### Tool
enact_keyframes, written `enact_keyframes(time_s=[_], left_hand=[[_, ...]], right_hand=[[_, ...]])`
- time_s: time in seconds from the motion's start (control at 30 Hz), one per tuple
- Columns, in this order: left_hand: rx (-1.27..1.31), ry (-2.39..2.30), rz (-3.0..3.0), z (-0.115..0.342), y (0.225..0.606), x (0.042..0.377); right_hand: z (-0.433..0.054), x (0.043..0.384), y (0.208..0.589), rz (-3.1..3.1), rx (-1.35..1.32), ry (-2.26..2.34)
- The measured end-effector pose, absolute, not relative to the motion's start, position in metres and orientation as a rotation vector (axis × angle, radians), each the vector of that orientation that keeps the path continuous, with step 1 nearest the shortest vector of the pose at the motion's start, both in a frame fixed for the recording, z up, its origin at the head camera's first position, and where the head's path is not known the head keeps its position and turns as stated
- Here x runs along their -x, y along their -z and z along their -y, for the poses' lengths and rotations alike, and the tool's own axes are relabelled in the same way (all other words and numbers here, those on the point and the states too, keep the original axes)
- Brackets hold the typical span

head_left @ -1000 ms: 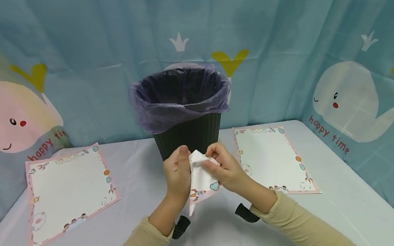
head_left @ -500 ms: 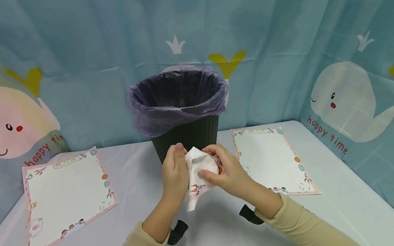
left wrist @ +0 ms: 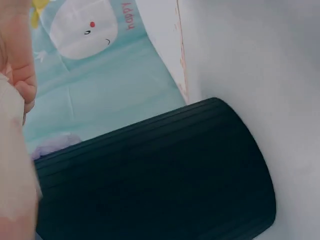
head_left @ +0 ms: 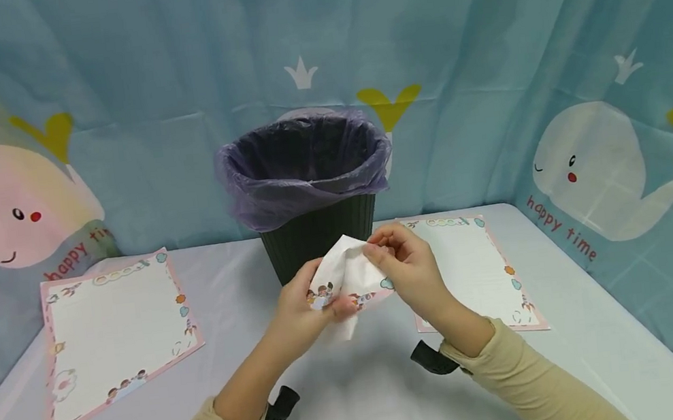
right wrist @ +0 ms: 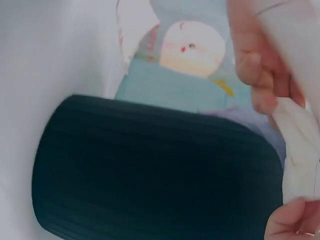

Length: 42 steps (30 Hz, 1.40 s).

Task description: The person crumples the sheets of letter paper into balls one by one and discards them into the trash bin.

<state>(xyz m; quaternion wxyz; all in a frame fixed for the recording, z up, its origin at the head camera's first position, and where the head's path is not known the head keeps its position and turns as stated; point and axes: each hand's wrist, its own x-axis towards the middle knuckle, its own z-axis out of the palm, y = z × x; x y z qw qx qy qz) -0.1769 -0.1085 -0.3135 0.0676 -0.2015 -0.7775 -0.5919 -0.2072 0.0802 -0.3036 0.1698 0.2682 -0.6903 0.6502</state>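
Note:
A creased, folded sheet of paper (head_left: 349, 270), white with a pink border and small printed pictures, is held up in front of the bin. My left hand (head_left: 300, 309) grips its left side, thumb across the front. At the upper right edge, my right hand (head_left: 411, 267) pinches it between thumb and fingers. The right wrist view has the paper (right wrist: 300, 150) between both hands; the left wrist view shows a blurred part of the paper (left wrist: 15, 150) at its left edge. Behind stands a dark ribbed bin (head_left: 318, 239) with a purple liner bag (head_left: 304, 199) folded over its rim.
Flat pink-bordered sheets lie on the white-covered table (head_left: 237, 316): a left sheet (head_left: 116, 336) and a right sheet (head_left: 471, 264), partly behind my right hand. A blue whale-print curtain (head_left: 182, 151) surrounds the back and sides. Dark wrist devices (head_left: 280, 407) hang under both forearms.
My left hand has turned, its thumb now over the paper's front. The right hand has shifted up and right, pulling at the paper, which has spread wider and shows more print.

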Motion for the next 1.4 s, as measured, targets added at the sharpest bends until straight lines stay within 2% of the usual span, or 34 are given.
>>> enact_keyframes(time_s=[0.13, 0.23, 0.43, 0.63, 0.77, 0.97, 1.07, 1.13, 1.23, 1.4], left_hand=[[0.454, 1.658, 2.238, 0.108, 0.308, 0.176], [0.457, 1.663, 2.218, 0.113, 0.304, 0.174], [0.722, 1.467, 2.399, 0.120, 0.302, 0.170], [0.956, 1.395, 2.385, 0.116, 0.308, 0.165], [0.977, 1.429, 2.090, 0.107, 0.322, 0.168], [0.617, 1.767, 1.900, 0.094, 0.331, 0.168], [0.546, 1.805, 1.961, 0.096, 0.324, 0.168], [0.579, 1.795, 2.070, 0.102, 0.316, 0.168], [0.781, 1.742, 2.315, 0.117, 0.303, 0.167], [1.115, 1.607, 2.482, 0.133, 0.293, 0.167]], right_hand=[[-0.082, 0.199, 0.302, 2.132, -0.865, -1.796], [-0.089, 0.195, 0.299, 2.257, -1.016, -1.686], [-0.101, 0.197, 0.293, 2.312, -1.259, -1.408], [-0.103, 0.199, 0.303, 2.162, -1.449, -1.282], [-0.093, 0.200, 0.315, 1.918, -1.409, -1.276], [-0.070, 0.199, 0.326, 1.756, -1.185, -1.507], [-0.068, 0.196, 0.325, 1.824, -1.046, -1.701], [-0.072, 0.196, 0.322, 1.899, -0.966, -1.845], [-0.084, 0.199, 0.315, 1.977, -0.885, -2.062], [-0.104, 0.208, 0.307, 1.958, -1.042, -2.260]])
